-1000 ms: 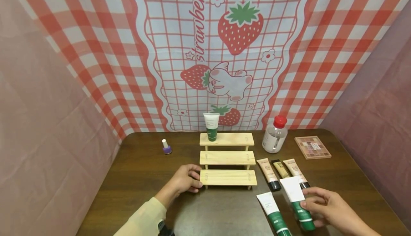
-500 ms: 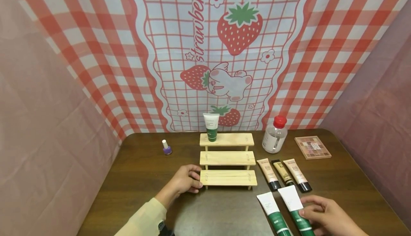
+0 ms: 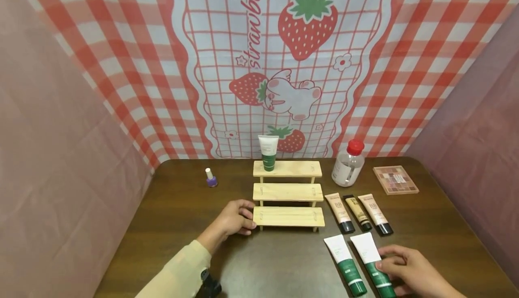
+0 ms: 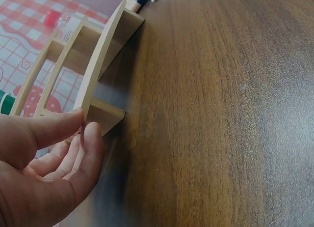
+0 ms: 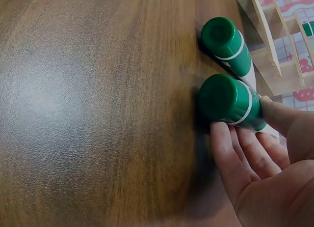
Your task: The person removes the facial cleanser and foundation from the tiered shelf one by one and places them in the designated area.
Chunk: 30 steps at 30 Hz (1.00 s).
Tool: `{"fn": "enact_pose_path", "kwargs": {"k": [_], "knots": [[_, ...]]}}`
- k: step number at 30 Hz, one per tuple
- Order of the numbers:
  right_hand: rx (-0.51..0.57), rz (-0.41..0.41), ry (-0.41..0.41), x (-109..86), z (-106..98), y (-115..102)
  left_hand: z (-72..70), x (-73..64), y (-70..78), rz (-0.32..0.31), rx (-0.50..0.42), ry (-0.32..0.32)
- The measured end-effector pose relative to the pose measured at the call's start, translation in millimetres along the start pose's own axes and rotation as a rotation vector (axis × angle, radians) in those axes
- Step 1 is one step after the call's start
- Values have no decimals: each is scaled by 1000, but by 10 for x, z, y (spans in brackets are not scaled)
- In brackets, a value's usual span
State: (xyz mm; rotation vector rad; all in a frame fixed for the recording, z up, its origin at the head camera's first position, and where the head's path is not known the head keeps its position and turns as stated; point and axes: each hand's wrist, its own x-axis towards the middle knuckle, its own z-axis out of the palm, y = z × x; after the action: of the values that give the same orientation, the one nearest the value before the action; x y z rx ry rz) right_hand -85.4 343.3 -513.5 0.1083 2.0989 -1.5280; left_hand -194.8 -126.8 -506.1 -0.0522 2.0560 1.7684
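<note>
A three-step wooden display rack (image 3: 289,217) stands mid-table. My left hand (image 3: 233,219) pinches the left end of its lowest step between thumb and fingers, seen close up in the left wrist view. At the front right, my right hand (image 3: 407,268) holds a white and green squeeze tube (image 3: 366,249) by its right side. The right wrist view shows thumb and fingers on either side of it, near the green cap (image 5: 218,97). Just left of it lies a matching squeeze tube (image 3: 343,255). A smaller white and green tube (image 3: 268,151) stands upright on the top step.
Behind the held tube lie two beige BB cream tubes (image 3: 339,212) and a slim gold tube (image 3: 357,212). A clear bottle with a red cap (image 3: 348,165) and an eyeshadow palette (image 3: 395,180) sit at the back right. Purple nail polish (image 3: 211,180) stands left of the rack.
My right hand has brought its tube toward me, away from the BB creams and alongside the matching tube. The left hand keeps its grip on the rack. The head view has tilted slightly down.
</note>
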Motion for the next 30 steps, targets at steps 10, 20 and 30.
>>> {"fn": "enact_pose_path", "kwargs": {"k": [10,20,30], "knots": [[-91,5,53,26,46,-94,-13,22,16,-11,12,5],[-155,41,88,54,42,-135,-11,47,47,-19,30,-2],[-167,62,82,65,29,-139,-4,44,27,-20,23,3]]}}
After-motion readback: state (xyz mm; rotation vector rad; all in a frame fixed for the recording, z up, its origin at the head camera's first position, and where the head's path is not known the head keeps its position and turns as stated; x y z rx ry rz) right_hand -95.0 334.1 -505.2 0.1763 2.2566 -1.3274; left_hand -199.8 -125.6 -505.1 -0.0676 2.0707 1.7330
